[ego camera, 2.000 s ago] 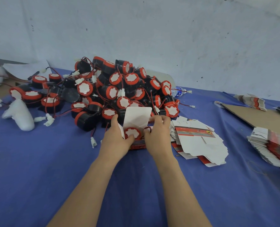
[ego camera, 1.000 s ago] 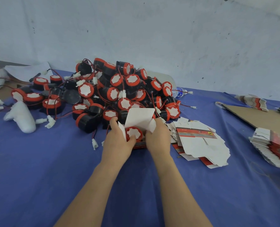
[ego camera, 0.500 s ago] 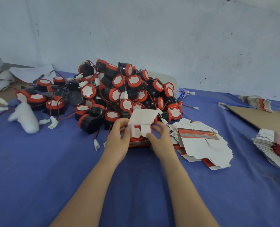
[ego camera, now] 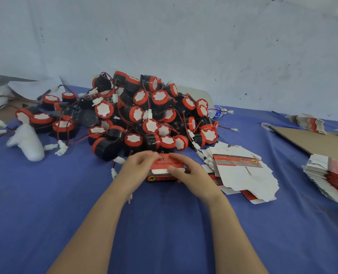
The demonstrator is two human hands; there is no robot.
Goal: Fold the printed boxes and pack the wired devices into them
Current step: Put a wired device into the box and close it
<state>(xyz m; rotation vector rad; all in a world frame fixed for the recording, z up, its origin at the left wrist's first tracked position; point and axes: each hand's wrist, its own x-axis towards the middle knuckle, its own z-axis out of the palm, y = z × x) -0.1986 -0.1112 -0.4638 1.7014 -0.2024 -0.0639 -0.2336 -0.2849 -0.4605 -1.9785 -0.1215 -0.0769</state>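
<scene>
Red printed box point(ego camera: 165, 168) lid nearly shut; black-red wired devices point(ego camera: 144, 113) heaped behind.

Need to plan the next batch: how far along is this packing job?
Early. No finished boxes set aside in view. Left hand and right hand grip one red printed box, lid nearly tucked. Remaining: the big pile of wired devices, fanned flat boxes, another stack at right.

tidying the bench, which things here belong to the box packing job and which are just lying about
Job: red printed cardboard box; heap of black-and-red round wired devices; flat white-and-red box blanks.
Lying about: white padded lump; clear plastic bottle; brown cardboard sheet.
</scene>
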